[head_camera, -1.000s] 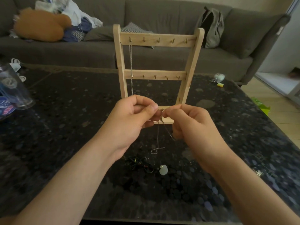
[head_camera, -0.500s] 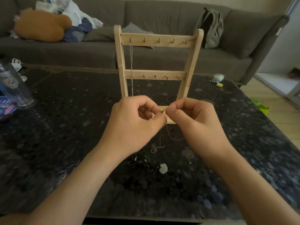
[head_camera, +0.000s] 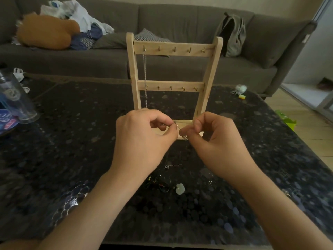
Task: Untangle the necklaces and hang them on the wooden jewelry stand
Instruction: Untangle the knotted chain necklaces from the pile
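Note:
A wooden jewelry stand (head_camera: 173,49) with two rows of small hooks stands upright on the dark table. One silver chain (head_camera: 144,73) hangs from its top left hook. In front of the stand's base, my left hand (head_camera: 142,139) and my right hand (head_camera: 214,141) each pinch an end of a thin silver necklace (head_camera: 178,127) between thumb and forefinger. Part of that chain (head_camera: 173,165) trails down to the table below my hands. A dark tangled necklace (head_camera: 160,183) with a pale green pendant (head_camera: 180,188) lies on the table under my wrists.
The dark speckled table (head_camera: 72,141) carries a clear plastic container (head_camera: 16,103) at the left edge and small items (head_camera: 239,90) at the far right. A grey sofa (head_camera: 180,24) with clothes, an orange cushion and a backpack (head_camera: 232,35) runs behind.
My hands have shifted slightly apart at the fingertips, with a short stretch of chain now showing between them. The stand and the tangled necklace have not moved.

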Demonstrator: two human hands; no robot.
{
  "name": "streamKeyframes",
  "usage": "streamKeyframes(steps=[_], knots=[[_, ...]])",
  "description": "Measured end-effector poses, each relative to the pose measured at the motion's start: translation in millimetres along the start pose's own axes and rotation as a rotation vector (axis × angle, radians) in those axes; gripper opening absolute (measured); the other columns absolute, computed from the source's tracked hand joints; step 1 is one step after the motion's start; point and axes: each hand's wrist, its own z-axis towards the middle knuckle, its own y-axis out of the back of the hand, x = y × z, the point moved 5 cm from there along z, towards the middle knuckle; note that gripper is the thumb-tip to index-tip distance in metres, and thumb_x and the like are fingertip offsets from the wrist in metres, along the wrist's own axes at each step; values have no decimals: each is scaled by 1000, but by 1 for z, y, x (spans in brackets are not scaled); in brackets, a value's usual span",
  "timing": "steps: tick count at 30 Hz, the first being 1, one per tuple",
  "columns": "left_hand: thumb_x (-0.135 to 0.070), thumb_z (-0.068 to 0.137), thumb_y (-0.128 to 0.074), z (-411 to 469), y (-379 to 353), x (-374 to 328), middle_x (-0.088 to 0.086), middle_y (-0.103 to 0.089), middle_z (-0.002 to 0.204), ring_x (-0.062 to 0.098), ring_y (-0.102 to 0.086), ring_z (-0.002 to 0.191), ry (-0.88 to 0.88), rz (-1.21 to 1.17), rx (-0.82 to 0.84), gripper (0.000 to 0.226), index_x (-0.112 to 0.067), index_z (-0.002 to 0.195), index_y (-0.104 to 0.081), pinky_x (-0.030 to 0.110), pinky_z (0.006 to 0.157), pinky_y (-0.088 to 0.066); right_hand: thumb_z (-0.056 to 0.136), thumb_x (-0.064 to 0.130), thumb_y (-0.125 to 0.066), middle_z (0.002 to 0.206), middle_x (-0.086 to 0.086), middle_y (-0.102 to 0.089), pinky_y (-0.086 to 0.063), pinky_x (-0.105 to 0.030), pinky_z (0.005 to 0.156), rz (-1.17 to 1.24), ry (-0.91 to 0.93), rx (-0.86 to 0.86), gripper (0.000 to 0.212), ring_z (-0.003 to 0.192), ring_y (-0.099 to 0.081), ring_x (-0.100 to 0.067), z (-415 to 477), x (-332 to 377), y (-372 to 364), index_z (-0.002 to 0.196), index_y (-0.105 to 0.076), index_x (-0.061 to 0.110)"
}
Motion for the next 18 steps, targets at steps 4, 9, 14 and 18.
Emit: streamKeyframes(steps=[4,9,14,18], knots=[[-26,84,-91,0,0,1,-18,-77,82,-2,-75,77,7,-60,20,8,-27,89,-85,21,74,-63,100,9,-70,79,1,-81,-41,-21,45,74,-48,11,30,42,-49,-1,0,0,-2,82,-47,16],[-18,82,-94,2,-3,8,-12,-77,72,7,-77,68,144,-257,92,15,-25,83,-80,19,66,-59,102,14,-69,72,-5,-79,-37,-21,42,143,-88,44,30,40,-41,-6,-1,5,2,83,-46,15],[-12,83,-92,3,-10,13,-5,-74,77,11,-73,71,216,-341,189,20,-26,83,-78,22,70,-61,101,19,-72,68,-8,-77,-50,-38,54,154,-100,39,32,55,-62,-36,1,4,4,83,-46,17],[-9,87,-87,4,-11,12,-11,-70,82,12,-72,79,176,-291,211,25,-30,88,-74,32,77,-66,100,18,-73,66,-10,-76,-46,-39,54,191,-121,56,30,56,-57,-30,1,3,3,84,-48,18]])
